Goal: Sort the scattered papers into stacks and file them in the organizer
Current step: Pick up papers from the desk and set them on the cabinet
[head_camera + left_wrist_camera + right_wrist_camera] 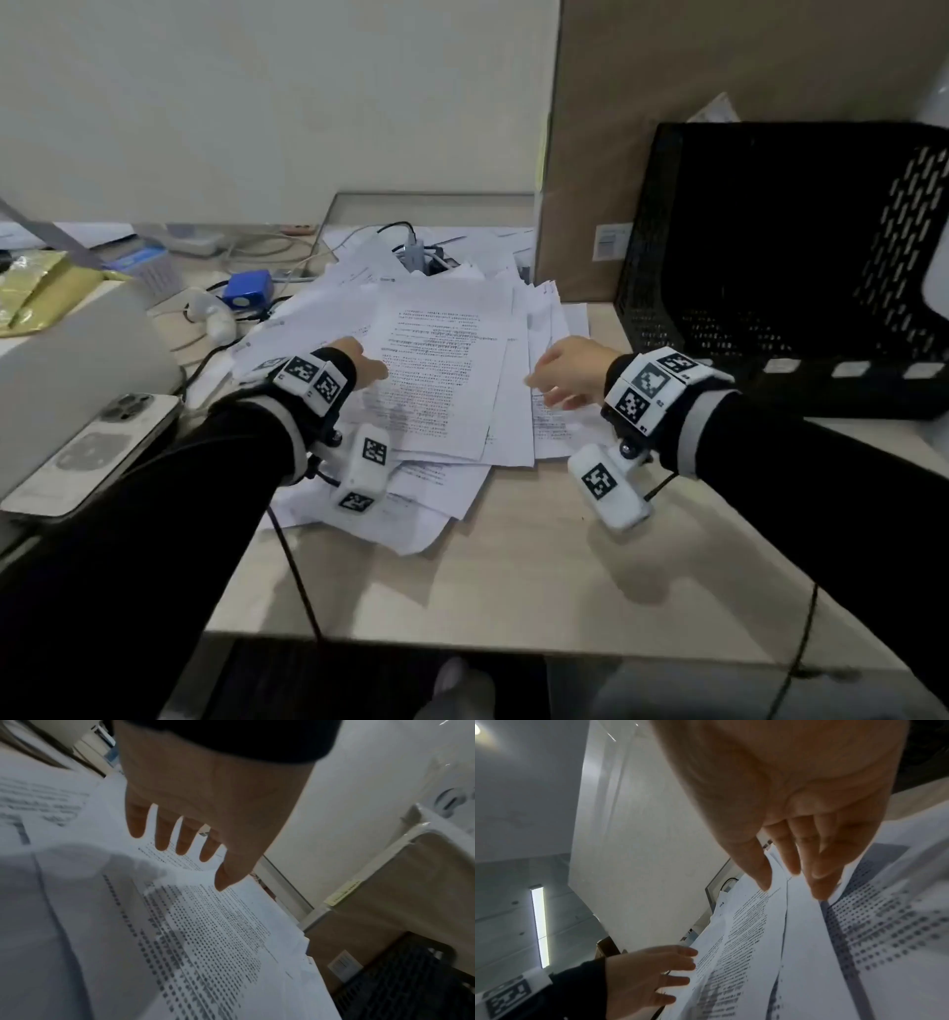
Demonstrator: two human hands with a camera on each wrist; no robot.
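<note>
A loose heap of printed white papers (441, 370) lies spread over the middle of the desk, sheets overlapping at odd angles. My left hand (367, 367) hovers at the heap's left edge with fingers straight and spread, seen in the left wrist view as the left hand (185, 841) just above the printed sheets (205, 923). My right hand (557, 377) hangs over the right side of the heap, fingers loosely extended and holding nothing; the right hand (795, 874) shows the same above the papers (808, 943). The black mesh organizer (791, 267) stands at the right.
A cardboard box (667, 128) stands behind the organizer. A phone (97, 452) lies at the left on a white device. Cables, a blue adapter (246, 290) and a yellow envelope (36, 288) clutter the back left. Bare desk (513, 565) runs along the front edge.
</note>
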